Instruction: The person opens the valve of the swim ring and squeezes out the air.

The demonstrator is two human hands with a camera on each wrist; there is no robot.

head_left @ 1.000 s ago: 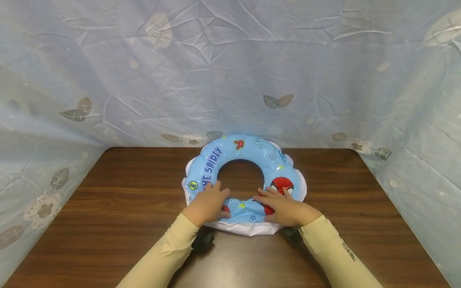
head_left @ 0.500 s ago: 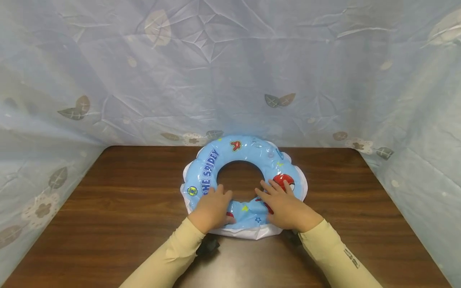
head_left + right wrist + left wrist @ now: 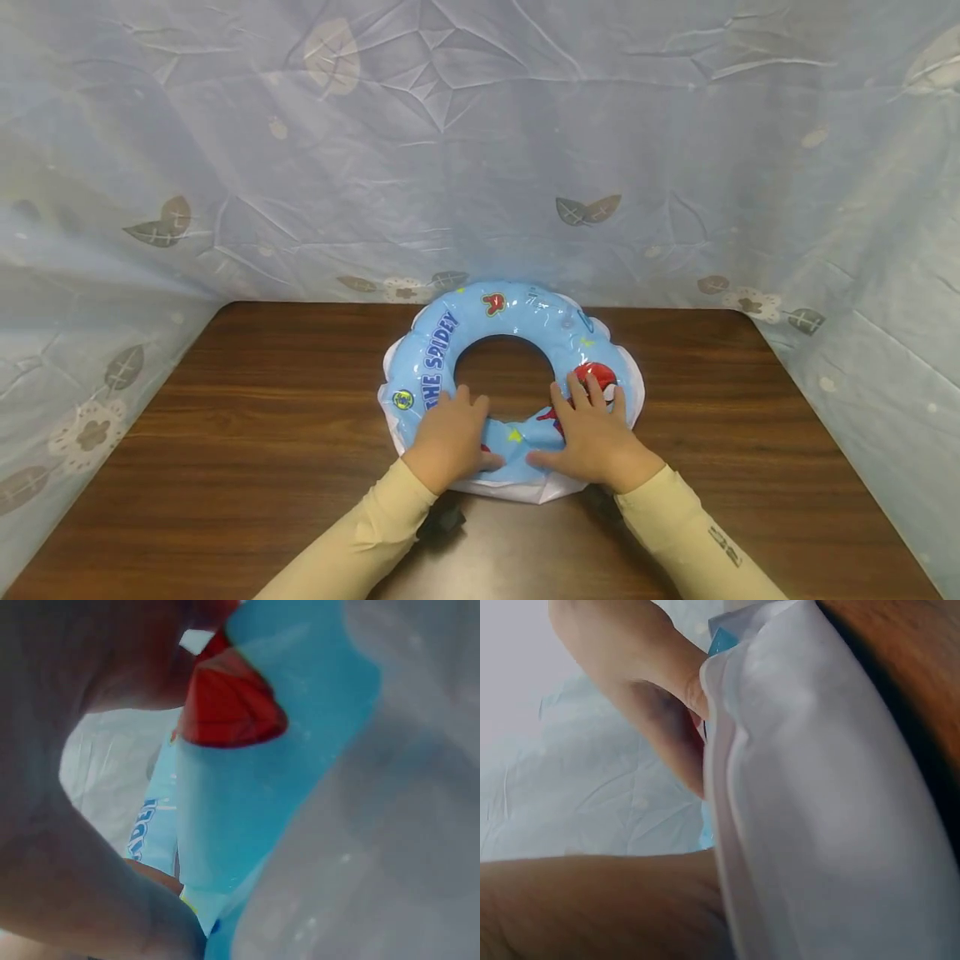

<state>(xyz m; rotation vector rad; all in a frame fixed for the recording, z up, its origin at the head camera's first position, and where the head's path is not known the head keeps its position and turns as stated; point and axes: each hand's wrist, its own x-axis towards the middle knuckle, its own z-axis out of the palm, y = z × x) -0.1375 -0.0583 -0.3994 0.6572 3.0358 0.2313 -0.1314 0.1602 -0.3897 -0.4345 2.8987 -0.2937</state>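
Beneath the left hand [image 3: 450, 437] and right hand [image 3: 597, 437]: we log the blue inflatable ring [image 3: 523, 312], on the table [image 3: 262, 417].
Left hand: spread, touching the ring.
Right hand: spread, likewise touching.

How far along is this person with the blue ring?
The round, sky-blue plastic ring with white edging already looks mostly inflated and lies on the brown wood-grain table. In hand: the bare left hand and right hand rest on its flatter near side. Remaining, perhaps: evening out that side.
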